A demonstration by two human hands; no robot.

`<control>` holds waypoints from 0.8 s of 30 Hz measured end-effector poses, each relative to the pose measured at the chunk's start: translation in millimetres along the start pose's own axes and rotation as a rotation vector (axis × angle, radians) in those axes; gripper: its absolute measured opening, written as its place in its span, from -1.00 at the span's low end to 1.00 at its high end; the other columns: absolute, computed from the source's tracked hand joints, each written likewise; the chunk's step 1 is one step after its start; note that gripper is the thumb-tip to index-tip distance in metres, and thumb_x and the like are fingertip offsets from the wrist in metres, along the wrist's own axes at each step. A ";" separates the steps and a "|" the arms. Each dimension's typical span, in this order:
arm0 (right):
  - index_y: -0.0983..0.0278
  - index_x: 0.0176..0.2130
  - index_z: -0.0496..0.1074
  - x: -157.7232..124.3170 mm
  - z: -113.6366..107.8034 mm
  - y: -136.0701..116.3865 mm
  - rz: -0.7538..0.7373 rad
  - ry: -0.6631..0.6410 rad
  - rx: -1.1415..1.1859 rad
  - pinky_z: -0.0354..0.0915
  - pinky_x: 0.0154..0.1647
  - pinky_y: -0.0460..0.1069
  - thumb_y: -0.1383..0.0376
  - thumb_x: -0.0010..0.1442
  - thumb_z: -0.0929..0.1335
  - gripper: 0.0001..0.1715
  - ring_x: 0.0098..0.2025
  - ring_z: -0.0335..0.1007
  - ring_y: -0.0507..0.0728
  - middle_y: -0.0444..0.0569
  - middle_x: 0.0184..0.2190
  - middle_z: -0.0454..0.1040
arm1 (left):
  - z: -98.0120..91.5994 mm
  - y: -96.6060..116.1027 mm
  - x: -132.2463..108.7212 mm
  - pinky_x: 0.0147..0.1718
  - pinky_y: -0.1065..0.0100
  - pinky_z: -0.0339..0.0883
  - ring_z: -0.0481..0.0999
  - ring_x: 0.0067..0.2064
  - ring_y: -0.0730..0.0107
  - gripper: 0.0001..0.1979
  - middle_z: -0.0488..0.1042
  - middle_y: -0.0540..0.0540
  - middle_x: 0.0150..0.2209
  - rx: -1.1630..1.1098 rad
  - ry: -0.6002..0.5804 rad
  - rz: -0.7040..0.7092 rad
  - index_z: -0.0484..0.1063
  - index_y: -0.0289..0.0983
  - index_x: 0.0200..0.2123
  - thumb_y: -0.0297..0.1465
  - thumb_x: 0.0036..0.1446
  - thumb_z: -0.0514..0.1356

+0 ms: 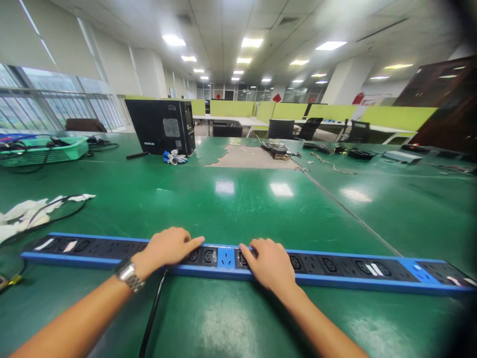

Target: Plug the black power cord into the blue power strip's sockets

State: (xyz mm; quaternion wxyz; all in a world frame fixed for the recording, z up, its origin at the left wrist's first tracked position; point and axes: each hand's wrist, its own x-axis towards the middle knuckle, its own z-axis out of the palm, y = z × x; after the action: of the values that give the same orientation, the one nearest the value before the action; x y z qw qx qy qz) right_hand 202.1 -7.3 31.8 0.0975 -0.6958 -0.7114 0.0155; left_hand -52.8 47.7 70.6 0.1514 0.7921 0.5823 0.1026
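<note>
A long blue and black power strip [328,277] lies across the green table in front of me, its sockets facing up. My left hand [168,247], with a metal-band watch [128,274] at the wrist, grips the strip left of its blue middle socket [225,257]. Its fingers curl over the far edge and its thumb points inward. On the other side of that socket, my right hand [273,264] holds the strip the same way, fingertips over the far edge. A black cable [153,311] runs toward me from under the strip by my left hand.
Behind stands a black computer case [162,127] with blue and white gloves [174,157] beside it. At left are a green basket [69,153] of cables and crumpled white material [28,211]. Electronic parts [278,150] lie at the back; a seam crosses the table.
</note>
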 end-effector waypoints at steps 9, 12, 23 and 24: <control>0.24 -0.37 0.49 1.8 5.5 0.4 0.006 0.002 0.029 0.05 -0.27 0.04 0.01 0.32 0.13 -0.46 -0.26 0.36 0.18 0.01 -0.37 0.52 | 8.2 5.8 0.5 -0.46 0.37 0.12 0.49 -0.41 0.25 -0.63 0.56 -0.16 -0.46 0.172 -0.105 -0.096 0.50 -0.23 -0.58 -0.22 0.08 0.00; 0.24 -0.39 0.49 3.4 5.6 2.8 0.010 -0.003 0.037 0.05 -0.28 0.05 0.02 0.32 0.13 -0.46 -0.26 0.36 0.19 0.02 -0.38 0.52 | 12.9 4.6 3.8 -0.43 0.34 0.15 0.50 -0.38 0.19 -0.66 0.57 -0.16 -0.44 0.156 -0.083 -0.107 0.52 -0.23 -0.57 -0.22 0.04 0.04; 0.19 -0.06 0.39 -7.8 9.9 -93.9 -0.304 0.111 0.221 0.18 -0.22 0.10 0.00 0.08 0.39 -0.51 -0.18 0.30 0.22 0.00 -0.23 0.45 | 9.7 -63.2 -8.8 -0.42 0.39 0.15 0.43 -0.43 0.31 -0.54 0.53 -0.03 -0.51 -0.049 0.238 -0.156 0.44 -0.23 -0.55 -0.08 0.15 -0.06; 0.20 -0.01 0.35 -4.2 11.9 -112.0 -0.335 0.076 0.228 0.21 -0.22 0.11 -0.07 0.03 0.40 -0.38 -0.17 0.31 0.23 0.01 -0.20 0.45 | 10.4 -67.0 -10.3 -0.42 0.39 0.14 0.43 -0.42 0.31 -0.55 0.54 -0.03 -0.49 -0.011 0.232 -0.156 0.44 -0.23 -0.53 -0.10 0.16 -0.05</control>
State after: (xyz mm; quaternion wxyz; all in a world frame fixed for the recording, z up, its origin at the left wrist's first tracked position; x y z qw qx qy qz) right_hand 89.7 -13.7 37.4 0.2036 -0.5522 -0.8067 0.0534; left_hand -112.0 55.0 37.0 0.0950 0.7265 0.6551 0.1844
